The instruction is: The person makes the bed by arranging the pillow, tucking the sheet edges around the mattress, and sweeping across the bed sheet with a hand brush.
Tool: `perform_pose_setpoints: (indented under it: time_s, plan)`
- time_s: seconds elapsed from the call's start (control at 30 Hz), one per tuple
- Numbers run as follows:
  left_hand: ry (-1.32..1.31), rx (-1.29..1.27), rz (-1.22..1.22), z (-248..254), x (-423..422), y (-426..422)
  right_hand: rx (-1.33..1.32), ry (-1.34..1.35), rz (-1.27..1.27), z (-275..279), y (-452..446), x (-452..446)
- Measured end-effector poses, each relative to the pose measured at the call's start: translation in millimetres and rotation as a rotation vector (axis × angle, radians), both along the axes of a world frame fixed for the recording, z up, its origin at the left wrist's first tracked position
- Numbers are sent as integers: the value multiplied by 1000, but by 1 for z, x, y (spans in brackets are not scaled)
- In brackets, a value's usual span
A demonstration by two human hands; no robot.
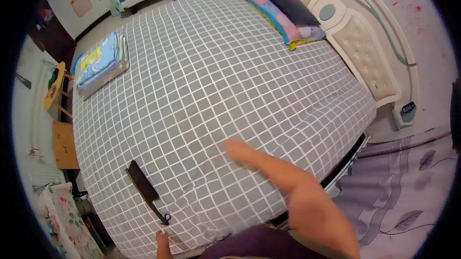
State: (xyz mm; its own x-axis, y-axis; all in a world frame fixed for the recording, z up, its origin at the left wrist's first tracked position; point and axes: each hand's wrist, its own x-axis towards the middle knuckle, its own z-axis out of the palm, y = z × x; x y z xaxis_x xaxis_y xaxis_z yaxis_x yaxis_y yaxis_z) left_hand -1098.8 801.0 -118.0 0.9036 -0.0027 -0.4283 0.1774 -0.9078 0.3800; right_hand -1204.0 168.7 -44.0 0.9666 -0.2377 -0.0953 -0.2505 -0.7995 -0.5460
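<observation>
A grey bedsheet with a white grid covers a large bed. My right hand is over the sheet right of centre, blurred by motion, its fingers too smeared to read. Near the bottom edge, my left hand shows only in part, close to the handle end of a dark brush. The brush lies on the sheet at the lower left, its handle toward me, with a small gap to my left hand. My left fingers are small and unclear.
Folded blue and yellow bedding lies at the bed's left edge. A dark pillow rests on colourful ones by the cream headboard. Purple curtains hang at the right. A small wooden chair stands at the left.
</observation>
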Motion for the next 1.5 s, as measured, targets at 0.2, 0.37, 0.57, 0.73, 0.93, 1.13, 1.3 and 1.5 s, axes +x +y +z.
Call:
perform_pose_setpoints:
  time_s: [0.2, 0.37, 0.57, 0.73, 0.93, 1.13, 1.3, 1.5]
  plan:
    - [509, -254, 284, 76, -56, 30, -9, 84, -757, 99, -51, -261]
    - [453, -340, 141, 133, -61, -54, 105, 356, -928, 103, -8, -358]
    - [420, -448, -116, 110, -78, -133, 142, 485, -537, 134, 75, -392]
    - [462, -364, 36, 130, -131, -158, 175, 252, -701, 119, 40, -469]
    - [-128, -8, -178, 112, -199, -203, -26, 577, -580, 68, -101, -583]
    - [-41, -163, -540, 161, -296, -404, -34, 294, -697, 81, -252, -643]
    - [14, -330, -786, 207, -343, -524, 425, 228, -1080, 57, -311, -658]
    - [2, -268, -1260, 144, -373, -571, -21, 216, -777, 100, -237, -642]
